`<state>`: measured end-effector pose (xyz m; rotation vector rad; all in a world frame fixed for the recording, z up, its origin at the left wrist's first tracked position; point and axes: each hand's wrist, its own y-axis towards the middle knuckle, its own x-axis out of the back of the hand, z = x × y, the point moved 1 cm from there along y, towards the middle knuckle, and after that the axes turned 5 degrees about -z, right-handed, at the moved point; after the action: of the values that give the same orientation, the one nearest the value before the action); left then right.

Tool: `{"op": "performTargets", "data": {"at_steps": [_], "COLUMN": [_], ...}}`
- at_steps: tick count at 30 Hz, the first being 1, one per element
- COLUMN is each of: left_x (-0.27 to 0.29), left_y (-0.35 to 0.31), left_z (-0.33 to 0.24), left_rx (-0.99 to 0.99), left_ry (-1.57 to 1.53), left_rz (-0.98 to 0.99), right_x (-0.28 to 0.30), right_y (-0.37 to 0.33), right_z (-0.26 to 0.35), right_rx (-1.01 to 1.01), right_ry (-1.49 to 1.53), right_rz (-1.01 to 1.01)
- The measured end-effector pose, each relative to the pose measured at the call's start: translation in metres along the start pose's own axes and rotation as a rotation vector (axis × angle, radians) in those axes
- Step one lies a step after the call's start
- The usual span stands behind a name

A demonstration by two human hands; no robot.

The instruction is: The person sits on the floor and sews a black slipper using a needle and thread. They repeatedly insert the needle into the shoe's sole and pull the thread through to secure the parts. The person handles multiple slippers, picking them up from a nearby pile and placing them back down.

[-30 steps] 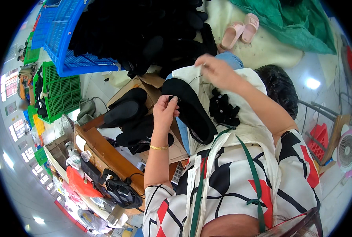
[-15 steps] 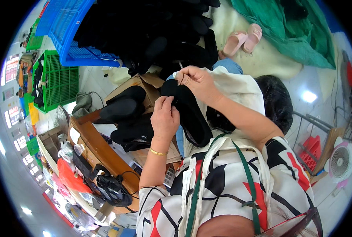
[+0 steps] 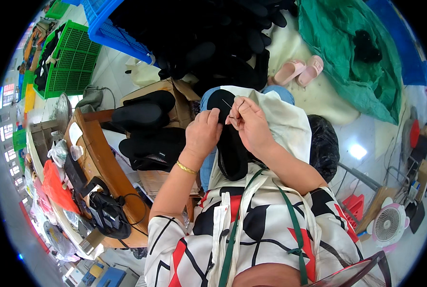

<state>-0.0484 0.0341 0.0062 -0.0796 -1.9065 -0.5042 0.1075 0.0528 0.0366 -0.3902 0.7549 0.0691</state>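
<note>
A black cloth shoe point(image 3: 232, 155) lies lengthwise across my lap, its sole end toward my body. My left hand point(image 3: 203, 131) is closed at the shoe's left edge, fingertips gripping its upper. In my right hand point(image 3: 252, 122), thumb and fingers pinch a thin needle point(image 3: 227, 102) whose tip points up and left over the shoe. Any thread on it is too fine to make out. Beneath the shoe, a cream apron point(image 3: 290, 119) covers my knees.
Finished-looking black shoes point(image 3: 144, 112) rest on a cardboard box point(image 3: 182, 98) at left, beside a wooden bench point(image 3: 98, 158). A blue crate point(image 3: 122, 40) and a heap of black shoes point(image 3: 208, 28) stand ahead. Pink slippers point(image 3: 311, 71) and a green sheet point(image 3: 338, 62) lie at far right.
My right hand has come down and toward me, and the needle now slants over the shoe. My left hand stays at the shoe's edge. The whole view has shifted slightly.
</note>
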Motion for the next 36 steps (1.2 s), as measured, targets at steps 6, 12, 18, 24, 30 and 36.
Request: {"op": "performTargets", "data": {"at_steps": [6,12,18,24,30,36], "left_x": [0.005,-0.02,-0.025,-0.005,-0.028,-0.029], "left_y": [0.036,0.028,0.019,0.019,0.003,-0.01], "left_z": [0.007,-0.01,-0.04,-0.057,-0.073,-0.054], "left_rx": [-0.187,-0.354,-0.299,0.295,0.741,1.252], "left_ry": [-0.01,-0.166,-0.466,-0.601,-0.922,-1.593], "left_rz": [0.122,0.346,0.27,0.466,0.766,0.723], "right_x": [-0.002,0.013,0.073,0.082,0.077,0.127], "right_y": [-0.014,-0.069,-0.064,-0.073,-0.094,-0.119], "right_z": [0.014,0.015,0.029,0.054,0.042,0.06], "right_rx": [0.168,0.22,0.462,0.702,0.806,0.023], "right_ry": [-0.178,-0.601,-0.812,-1.166,-1.198,-0.993], "right_rz": [0.061,0.132,-0.074,0.026,0.308,0.015]}}
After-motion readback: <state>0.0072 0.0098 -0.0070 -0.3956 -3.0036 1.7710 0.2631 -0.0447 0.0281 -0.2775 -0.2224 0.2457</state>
